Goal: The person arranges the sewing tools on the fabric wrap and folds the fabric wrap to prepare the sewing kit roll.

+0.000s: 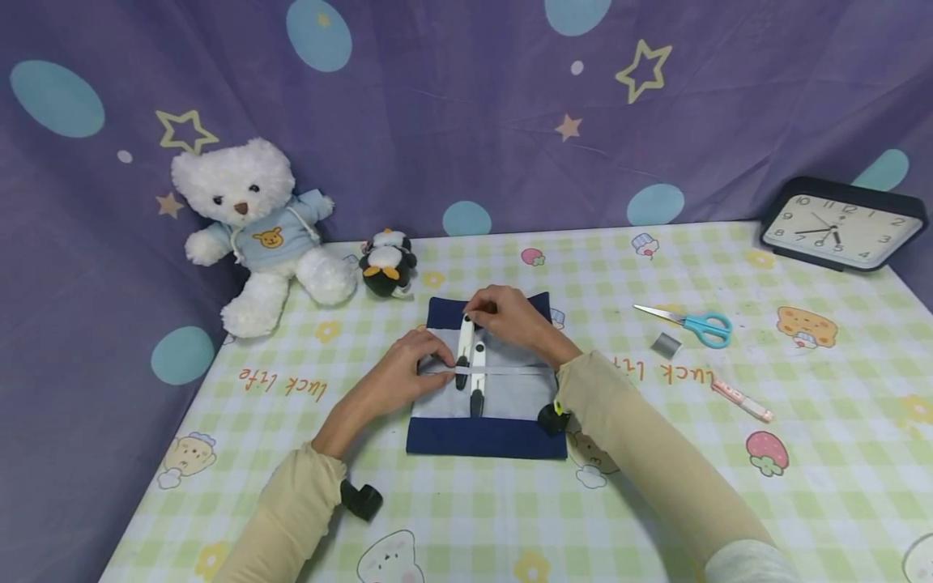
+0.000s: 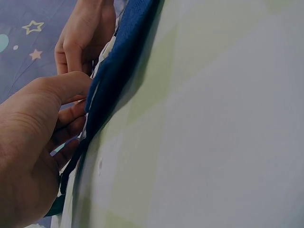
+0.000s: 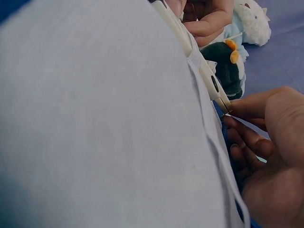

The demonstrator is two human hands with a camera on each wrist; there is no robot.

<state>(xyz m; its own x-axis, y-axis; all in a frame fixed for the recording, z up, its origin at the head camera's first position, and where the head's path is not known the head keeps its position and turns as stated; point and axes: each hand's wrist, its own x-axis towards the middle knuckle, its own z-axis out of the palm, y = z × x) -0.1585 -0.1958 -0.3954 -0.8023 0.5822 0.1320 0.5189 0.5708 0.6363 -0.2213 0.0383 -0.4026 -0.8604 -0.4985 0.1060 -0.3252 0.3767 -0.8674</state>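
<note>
A grey fabric organizer with navy end panels (image 1: 485,439) lies flat, a pale elastic band (image 1: 517,371) across its middle. Two slim white tools with black ends, perhaps utility knives, sit lengthwise under the band: a left one (image 1: 465,338) and a right one (image 1: 478,380), which lies lower. My right hand (image 1: 513,317) pinches the top end of the left tool with thumb and fingertips; the right wrist view shows this tool (image 3: 209,78) close up. From the left, my left hand (image 1: 404,368) pinches the band beside that tool. Cloth partly hides its fingertips in the left wrist view.
To the right lie blue-handled scissors (image 1: 705,327), a small grey block (image 1: 666,346) and a pink-and-white pen-like stick (image 1: 742,401). A white teddy bear (image 1: 270,235), a penguin toy (image 1: 388,263) and a black-framed clock (image 1: 841,225) stand along the back.
</note>
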